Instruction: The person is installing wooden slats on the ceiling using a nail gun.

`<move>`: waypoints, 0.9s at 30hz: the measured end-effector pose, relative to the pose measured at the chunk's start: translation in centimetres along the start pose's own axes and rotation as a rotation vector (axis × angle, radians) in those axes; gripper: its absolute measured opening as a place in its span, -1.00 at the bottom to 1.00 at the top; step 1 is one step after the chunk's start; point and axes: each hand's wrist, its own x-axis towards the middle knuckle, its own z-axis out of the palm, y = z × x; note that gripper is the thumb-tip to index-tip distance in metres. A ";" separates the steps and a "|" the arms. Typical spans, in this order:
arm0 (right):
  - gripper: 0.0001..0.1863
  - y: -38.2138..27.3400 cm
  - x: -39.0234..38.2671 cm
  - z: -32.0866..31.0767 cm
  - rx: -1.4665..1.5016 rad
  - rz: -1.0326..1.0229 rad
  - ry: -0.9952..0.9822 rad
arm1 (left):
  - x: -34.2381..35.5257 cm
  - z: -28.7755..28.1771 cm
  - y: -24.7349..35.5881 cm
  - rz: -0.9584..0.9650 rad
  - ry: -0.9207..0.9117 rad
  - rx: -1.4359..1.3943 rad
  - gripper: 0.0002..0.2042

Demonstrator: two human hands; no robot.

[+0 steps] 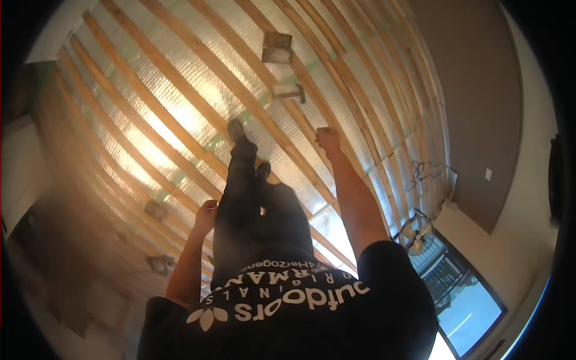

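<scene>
Long wooden battens [180,66] run in rows over shiny foil insulation [180,114]. My legs in dark trousers [243,198] stretch out across them, below my black printed shirt [288,312]. My left hand [206,214] rests on a batten beside my thigh with its fingers curled; whether it grips the wood is unclear. My right hand [327,139] is stretched far forward as a closed fist on a batten, with nothing visible in it. A hammer [291,93] lies on the battens just beyond that fist.
A small square box [277,47] sits on the battens past the hammer. Two small grey objects [157,210] [161,263] lie to my left. On the right are a standing fan [417,237], a loose cable [422,171], a brown wall [480,108] and a bright window [471,309].
</scene>
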 end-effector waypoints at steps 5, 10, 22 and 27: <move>-0.69 -0.4 6.5 3.6 0.244 0.134 -0.082 | 16.4 -0.8 3.9 0.022 0.025 -0.079 -0.66; -0.74 -2.2 13.4 13.2 0.208 0.300 -0.225 | 29.6 -5.1 -3.9 -0.050 0.197 -0.039 -0.69; -0.20 2.7 39.8 30.9 0.476 0.596 -0.310 | 72.4 3.7 8.3 0.239 0.290 0.135 -0.66; -0.13 7.8 46.8 30.6 0.723 0.623 -0.358 | 84.6 11.4 17.0 0.170 0.315 0.122 -0.62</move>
